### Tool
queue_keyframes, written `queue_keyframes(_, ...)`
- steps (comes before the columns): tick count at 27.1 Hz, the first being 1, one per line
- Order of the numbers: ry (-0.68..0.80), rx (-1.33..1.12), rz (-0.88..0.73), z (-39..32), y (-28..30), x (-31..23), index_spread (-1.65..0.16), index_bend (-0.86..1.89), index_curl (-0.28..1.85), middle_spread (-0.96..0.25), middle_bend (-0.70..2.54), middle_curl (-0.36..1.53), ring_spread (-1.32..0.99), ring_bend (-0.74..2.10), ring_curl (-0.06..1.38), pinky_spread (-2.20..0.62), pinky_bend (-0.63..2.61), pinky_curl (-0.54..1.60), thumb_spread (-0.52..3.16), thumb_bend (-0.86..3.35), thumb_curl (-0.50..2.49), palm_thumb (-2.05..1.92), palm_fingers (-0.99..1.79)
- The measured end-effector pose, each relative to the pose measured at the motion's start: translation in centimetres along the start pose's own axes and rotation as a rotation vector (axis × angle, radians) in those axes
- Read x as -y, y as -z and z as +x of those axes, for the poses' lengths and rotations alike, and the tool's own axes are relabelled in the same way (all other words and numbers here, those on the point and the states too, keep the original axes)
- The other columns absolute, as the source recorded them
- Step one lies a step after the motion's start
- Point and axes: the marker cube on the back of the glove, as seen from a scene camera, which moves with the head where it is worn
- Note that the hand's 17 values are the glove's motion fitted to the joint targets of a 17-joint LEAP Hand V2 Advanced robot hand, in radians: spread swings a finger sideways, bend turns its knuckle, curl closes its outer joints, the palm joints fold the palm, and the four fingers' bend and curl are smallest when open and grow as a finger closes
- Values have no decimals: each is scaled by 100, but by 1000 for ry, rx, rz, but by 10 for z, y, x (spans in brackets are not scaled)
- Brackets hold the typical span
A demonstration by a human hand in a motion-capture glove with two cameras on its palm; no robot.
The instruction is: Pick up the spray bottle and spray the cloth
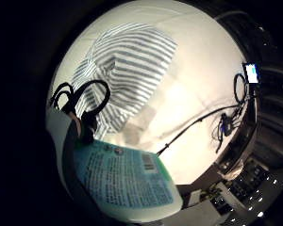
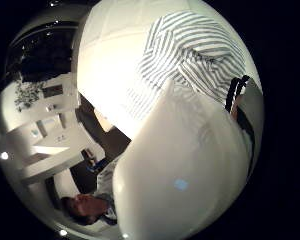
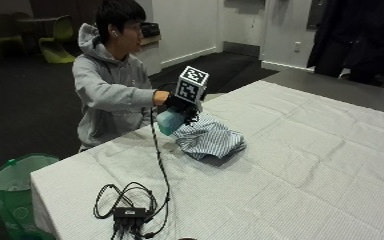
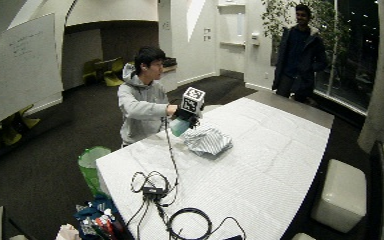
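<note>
My gloved right hand [image 3: 177, 103] grips a pale teal spray bottle [image 3: 169, 121] and holds it tilted in the air, just above the near edge of a crumpled blue-and-white striped cloth [image 3: 208, 140]. The cloth lies on the white tablecloth. In the little finger side palm view the bottle's printed label [image 1: 125, 176] sits close to the palm, with the striped cloth [image 1: 127, 61] beyond it. In the thumb side palm view the bottle's white body [image 2: 185, 175] fills much of the picture beside the cloth [image 2: 195, 55]. In the wide outside view the hand [image 4: 181, 112] holds the bottle [image 4: 179, 126] over the cloth [image 4: 207, 141].
A black cable runs from my hand down to a coiled bundle and box [image 3: 129, 205] near the table's front corner. A green bin [image 3: 12, 192] stands on the floor beside the table. The white table [image 3: 312, 165] stretches wide past the cloth.
</note>
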Motion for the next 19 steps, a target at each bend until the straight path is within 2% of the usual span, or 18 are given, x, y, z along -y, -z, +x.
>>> queue_keyframes(7, 6, -33, -32, -9, -16, 7, -21, 50, 55, -12, 58, 49, -20, 51, 43, -27, 38, 37, 22, -3, 69, 94, 139)
queue_keyframes(19, 2, -96, 3, -23, 12, 1, -21, 50, 56, -12, 59, 49, -20, 51, 43, -27, 38, 38, 21, -3, 71, 93, 138)
